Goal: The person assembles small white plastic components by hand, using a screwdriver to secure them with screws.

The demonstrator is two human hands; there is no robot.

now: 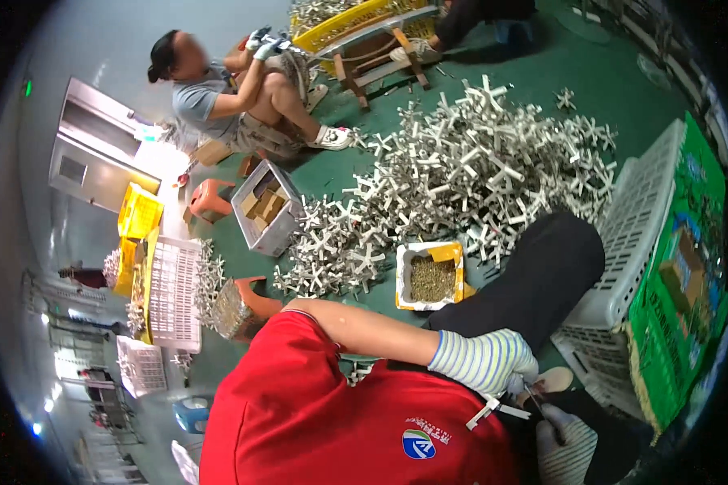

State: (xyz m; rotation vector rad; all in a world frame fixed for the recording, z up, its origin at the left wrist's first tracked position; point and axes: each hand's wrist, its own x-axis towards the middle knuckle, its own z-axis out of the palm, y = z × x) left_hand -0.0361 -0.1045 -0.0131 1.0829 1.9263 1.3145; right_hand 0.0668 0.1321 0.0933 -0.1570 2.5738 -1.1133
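Note:
My left hand (pixel 489 360), in a striped knit glove, is closed on a white branched piece (pixel 497 409) close to my red shirt. Its arms stick out below the fingers. My right hand (pixel 569 450), in a similar glove, is closed around a thin dark rod-like tool (pixel 534 398), whose tip reaches the left fingers. Whether the tip touches the piece cannot be made out. Beyond my dark-trousered leg is a large heap of similar white branched pieces (pixel 485 166). A white and yellow tub (pixel 402 279) with small brass-coloured parts stands at the heap's edge.
Grey plastic crates (pixel 635 218) with a green sack (pixel 663 347) on top stand beside my legs. Across the heap a seated co-worker (pixel 218 97) handles something by a yellow crate (pixel 332 36). A grey box (pixel 255 214) of cartons and orange stools (pixel 210 200) stand left.

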